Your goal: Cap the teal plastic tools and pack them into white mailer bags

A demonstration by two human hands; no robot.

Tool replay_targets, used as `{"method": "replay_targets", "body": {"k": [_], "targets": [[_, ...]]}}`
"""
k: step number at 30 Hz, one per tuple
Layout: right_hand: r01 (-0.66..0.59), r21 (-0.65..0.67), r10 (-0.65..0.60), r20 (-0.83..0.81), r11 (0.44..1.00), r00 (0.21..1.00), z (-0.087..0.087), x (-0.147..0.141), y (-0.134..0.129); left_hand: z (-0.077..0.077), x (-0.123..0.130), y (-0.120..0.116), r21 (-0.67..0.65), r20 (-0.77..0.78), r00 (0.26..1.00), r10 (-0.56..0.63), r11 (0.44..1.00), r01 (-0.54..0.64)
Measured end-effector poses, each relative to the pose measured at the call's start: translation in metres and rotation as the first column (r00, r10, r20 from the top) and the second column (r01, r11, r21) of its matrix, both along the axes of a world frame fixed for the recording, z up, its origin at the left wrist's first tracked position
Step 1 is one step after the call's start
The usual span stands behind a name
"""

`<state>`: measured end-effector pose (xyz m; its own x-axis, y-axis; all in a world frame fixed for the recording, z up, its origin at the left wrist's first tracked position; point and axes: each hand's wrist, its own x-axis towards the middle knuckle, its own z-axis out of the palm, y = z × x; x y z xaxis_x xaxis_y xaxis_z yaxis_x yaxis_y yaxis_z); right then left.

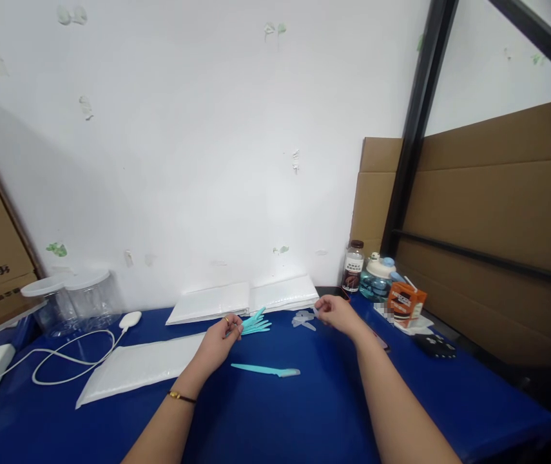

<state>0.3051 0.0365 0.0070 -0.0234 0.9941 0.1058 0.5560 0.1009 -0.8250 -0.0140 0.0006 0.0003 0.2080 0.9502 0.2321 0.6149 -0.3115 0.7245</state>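
On the blue table, my left hand is closed around the near ends of a fanned bunch of turquoise eyebrow razors. One more turquoise eyebrow razor lies apart in front of it, with a pale cover over its blade end. My right hand pinches a small translucent blade cap between thumb and fingers. Just left of those fingertips is a small pile of similar clear caps. A white padded mailer lies beside my left hand, partly hidden by it.
More white padded mailers lie against the wall. Two clear lidded jars and a white charger cable are at left. At right stand a brown-capped bottle, a water bottle and an orange box, near a black pouch.
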Motion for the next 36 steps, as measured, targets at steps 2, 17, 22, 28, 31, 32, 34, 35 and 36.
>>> {"method": "replay_targets", "body": {"k": [2,17,22,28,31,32,34,35,36], "targets": [[-0.067,0.080,0.090,-0.339,0.995,0.937,0.007,-0.014,-0.005,0.000,0.004,-0.002,-0.012,0.020,0.999,-0.043,0.999,0.043],[-0.234,0.148,0.270,-0.684,0.961,0.678,-0.001,-0.081,-0.023,0.002,0.017,-0.010,-0.046,0.074,0.989,-0.129,0.990,0.132],[-0.191,0.155,0.244,-0.700,0.969,0.671,0.001,-0.081,-0.024,0.001,0.016,-0.009,-0.047,0.072,0.992,-0.103,0.993,0.106],[-0.239,0.149,0.276,-0.678,0.959,0.682,0.000,-0.088,-0.029,0.002,0.018,-0.010,-0.061,0.088,0.989,-0.123,0.990,0.128],[-0.282,0.109,0.279,-0.674,0.953,0.684,-0.003,-0.095,-0.032,0.001,0.020,-0.010,-0.080,0.122,0.985,-0.124,0.988,0.134],[-0.296,0.095,0.281,-0.670,0.950,0.687,-0.003,-0.096,-0.033,0.000,0.021,-0.010,-0.096,0.131,0.984,-0.123,0.986,0.137],[-0.339,0.072,0.303,-0.643,0.938,0.703,-0.002,-0.093,-0.033,-0.001,0.023,-0.011,-0.138,0.141,0.982,-0.123,0.980,0.142],[-0.358,0.067,0.321,-0.616,0.931,0.720,0.000,-0.089,-0.032,-0.001,0.023,-0.012,-0.146,0.132,0.984,-0.121,0.979,0.140],[-0.361,0.066,0.330,-0.579,0.930,0.745,0.001,-0.083,-0.029,-0.002,0.024,-0.013,-0.141,0.108,0.987,-0.122,0.980,0.137]]}}
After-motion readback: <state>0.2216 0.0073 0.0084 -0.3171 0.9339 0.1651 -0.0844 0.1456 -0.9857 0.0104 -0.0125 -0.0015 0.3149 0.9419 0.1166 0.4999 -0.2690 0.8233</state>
